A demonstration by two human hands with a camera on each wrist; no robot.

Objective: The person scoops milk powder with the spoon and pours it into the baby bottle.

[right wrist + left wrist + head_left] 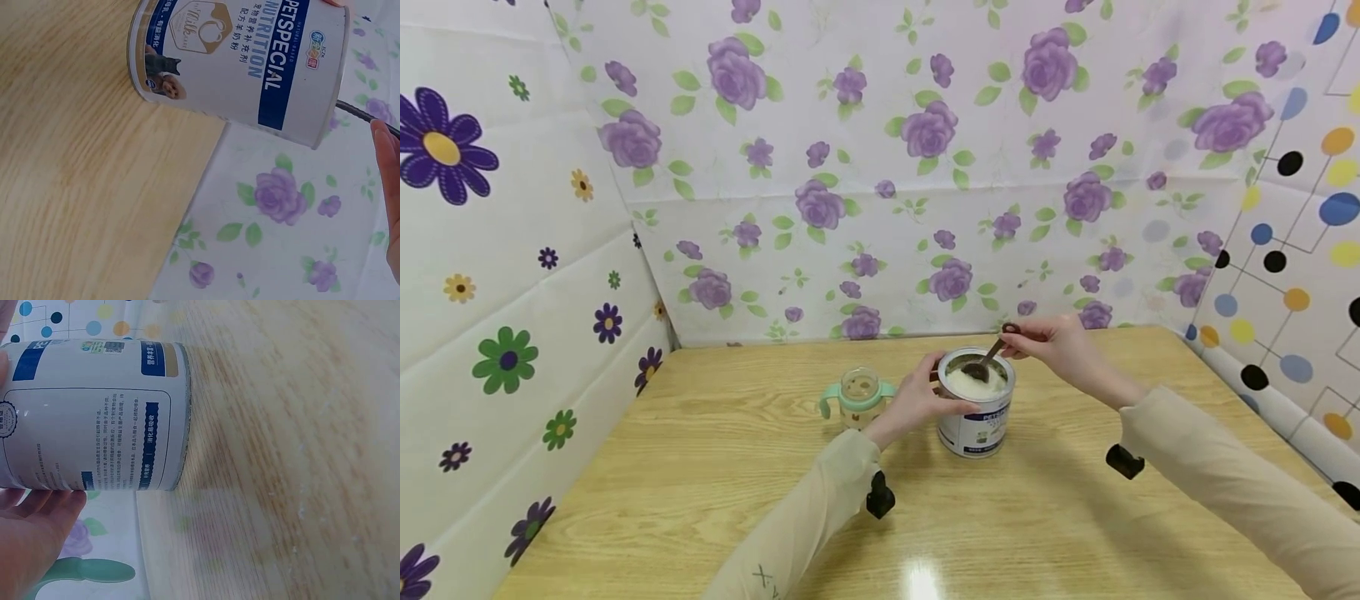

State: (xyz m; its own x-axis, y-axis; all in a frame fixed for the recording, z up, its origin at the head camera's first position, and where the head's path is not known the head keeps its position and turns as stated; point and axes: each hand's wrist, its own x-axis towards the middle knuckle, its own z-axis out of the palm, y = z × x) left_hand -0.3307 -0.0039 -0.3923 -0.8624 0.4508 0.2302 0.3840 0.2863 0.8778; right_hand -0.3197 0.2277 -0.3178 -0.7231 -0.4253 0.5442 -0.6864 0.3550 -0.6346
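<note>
Lying between right fingers (1032, 342) — spoon (993, 351); tin (983, 429) — against left fingers (65, 512).

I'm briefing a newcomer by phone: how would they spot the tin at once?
Toward the far edge of the wooden table, the left hand grips a round white-and-blue tin. Unlike the nearby green-handled cup, it has a dark scoop and pale powder inside.

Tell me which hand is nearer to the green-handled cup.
Left. The left hand is just to the right of the green-handled cup, gripping the can; the right hand is farther right, holding the spoon.
</note>
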